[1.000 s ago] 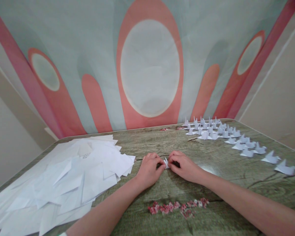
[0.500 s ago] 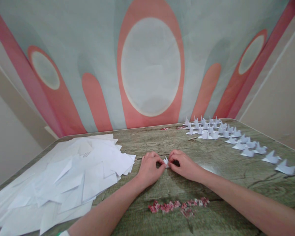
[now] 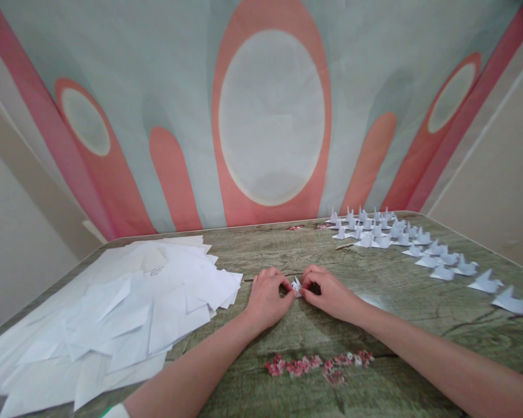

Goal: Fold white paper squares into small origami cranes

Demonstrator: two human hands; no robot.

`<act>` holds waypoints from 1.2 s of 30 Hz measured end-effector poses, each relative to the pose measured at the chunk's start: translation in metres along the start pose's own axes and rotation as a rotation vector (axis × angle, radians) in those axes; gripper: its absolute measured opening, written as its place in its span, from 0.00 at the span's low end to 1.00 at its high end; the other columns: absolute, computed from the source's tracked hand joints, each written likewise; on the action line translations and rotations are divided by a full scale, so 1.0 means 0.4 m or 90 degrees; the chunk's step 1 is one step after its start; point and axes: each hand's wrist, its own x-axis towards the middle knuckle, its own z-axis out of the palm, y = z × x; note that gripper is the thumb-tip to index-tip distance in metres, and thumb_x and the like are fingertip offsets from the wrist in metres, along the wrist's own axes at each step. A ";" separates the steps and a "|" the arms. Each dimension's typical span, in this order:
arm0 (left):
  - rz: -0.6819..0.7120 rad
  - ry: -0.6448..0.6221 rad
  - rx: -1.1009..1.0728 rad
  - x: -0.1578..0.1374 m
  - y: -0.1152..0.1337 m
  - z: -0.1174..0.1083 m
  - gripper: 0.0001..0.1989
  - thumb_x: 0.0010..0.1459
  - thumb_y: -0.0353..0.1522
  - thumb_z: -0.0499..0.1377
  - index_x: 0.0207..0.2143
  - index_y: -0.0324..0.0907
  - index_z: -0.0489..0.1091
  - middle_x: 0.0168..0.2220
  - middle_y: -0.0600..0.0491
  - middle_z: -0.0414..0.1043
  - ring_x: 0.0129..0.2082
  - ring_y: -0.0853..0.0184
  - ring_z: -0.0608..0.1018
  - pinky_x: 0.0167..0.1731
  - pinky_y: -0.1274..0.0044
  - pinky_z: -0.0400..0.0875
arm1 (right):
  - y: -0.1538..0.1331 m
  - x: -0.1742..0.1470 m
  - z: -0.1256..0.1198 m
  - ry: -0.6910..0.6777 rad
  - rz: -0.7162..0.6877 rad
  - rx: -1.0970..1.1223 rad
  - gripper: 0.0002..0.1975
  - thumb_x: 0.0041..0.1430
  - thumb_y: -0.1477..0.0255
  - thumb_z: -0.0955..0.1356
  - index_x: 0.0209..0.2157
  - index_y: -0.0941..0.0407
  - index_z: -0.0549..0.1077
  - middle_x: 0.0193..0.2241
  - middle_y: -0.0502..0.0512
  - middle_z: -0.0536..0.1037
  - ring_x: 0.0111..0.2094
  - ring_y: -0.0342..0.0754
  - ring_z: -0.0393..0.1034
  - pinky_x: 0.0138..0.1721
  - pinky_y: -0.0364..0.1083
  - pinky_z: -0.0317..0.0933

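A small white folded paper crane is held low over the middle of the table, pinched from both sides. My left hand grips its left edge between thumb and forefinger. On the other side, my right hand pinches the crane with thumb and fingertips. Much of the crane is covered by the fingers; a pointed tip shows between them. Both wrists stay close to the wooden-patterned tabletop.
A wide heap of white paper sheets spreads over the left side of the table. Several finished paper cranes stand in rows at the right. A pink flower print marks the near tabletop. Behind rises a patterned wall covering.
The whole view has shifted slightly, moving the scene a little to the right. Both hands keep their pinch on the crane, with barely any change in finger position.
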 end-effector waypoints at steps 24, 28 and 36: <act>0.160 -0.022 0.139 -0.023 0.032 -0.037 0.10 0.58 0.33 0.52 0.39 0.50 0.72 0.38 0.51 0.65 0.43 0.61 0.64 0.42 0.67 0.59 | 0.001 -0.008 -0.032 -0.039 0.000 0.021 0.03 0.55 0.76 0.64 0.29 0.56 0.68 0.28 0.51 0.71 0.32 0.45 0.65 0.35 0.44 0.59; 0.188 -0.049 0.168 -0.029 0.039 -0.054 0.12 0.58 0.33 0.51 0.42 0.49 0.70 0.40 0.50 0.65 0.45 0.60 0.64 0.45 0.66 0.58 | -0.011 -0.023 -0.052 -0.095 -0.054 -0.080 0.12 0.56 0.81 0.59 0.35 0.56 0.71 0.33 0.54 0.73 0.36 0.46 0.67 0.39 0.44 0.60; 0.208 -0.083 0.213 -0.046 0.053 -0.070 0.16 0.58 0.37 0.51 0.49 0.47 0.64 0.50 0.48 0.62 0.54 0.57 0.59 0.54 0.62 0.50 | -0.055 -0.060 -0.017 -0.123 -0.168 -0.409 0.15 0.54 0.83 0.60 0.42 0.62 0.70 0.37 0.62 0.74 0.39 0.52 0.69 0.41 0.50 0.61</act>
